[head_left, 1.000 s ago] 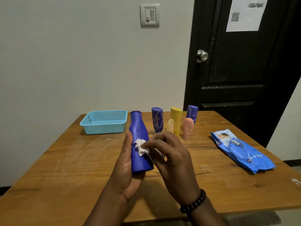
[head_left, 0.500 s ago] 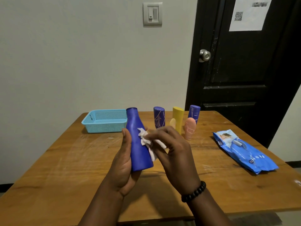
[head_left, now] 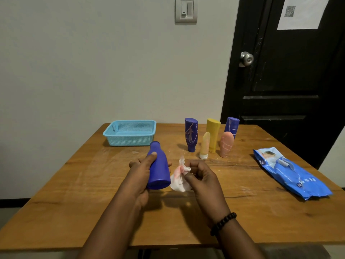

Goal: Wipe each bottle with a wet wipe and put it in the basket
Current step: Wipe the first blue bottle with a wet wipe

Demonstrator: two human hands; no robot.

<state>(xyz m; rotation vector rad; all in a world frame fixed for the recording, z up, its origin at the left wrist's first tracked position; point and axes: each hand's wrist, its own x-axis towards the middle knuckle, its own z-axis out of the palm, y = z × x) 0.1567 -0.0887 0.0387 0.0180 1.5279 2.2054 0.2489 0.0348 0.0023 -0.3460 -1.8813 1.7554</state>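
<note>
Six bottles are in view. One, a plain blue bottle (head_left: 159, 168), is held above the wooden counter (head_left: 74, 193) by the left hand (head_left: 141, 174); its fingers wrap round the body and the thumb lies along the upper side, with the neck pointing away toward the basket (head_left: 130, 132) and the flat base facing the camera. The bottle is tilted, not upright.

The right hand (head_left: 200, 176) is just beside it, fingers curled, pinching one crumpled white wipe (head_left: 180, 179) that shows a pinkish stain. The wipe hangs between the two hands, close to the bottle's base; whether it touches the bottle cannot be told.

The other five bottles stand in a cluster at the far middle of the counter, all cap-down: a purple one (head_left: 191, 134) on the left, a yellow one (head_left: 213, 134) in the middle, a second purple one (head_left: 232, 126) at the right rear, a small pale yellow one (head_left: 204, 145) with a white cap in front, and a pink one (head_left: 226, 143) beside it.

One light blue mesh basket sits at the far left of the counter, near the wall, with nothing visible inside. One blue wipe pack (head_left: 291, 173) lies flat at the right edge, well apart from the bottles.

A beaded bracelet (head_left: 223, 223) circles the right wrist.
</note>
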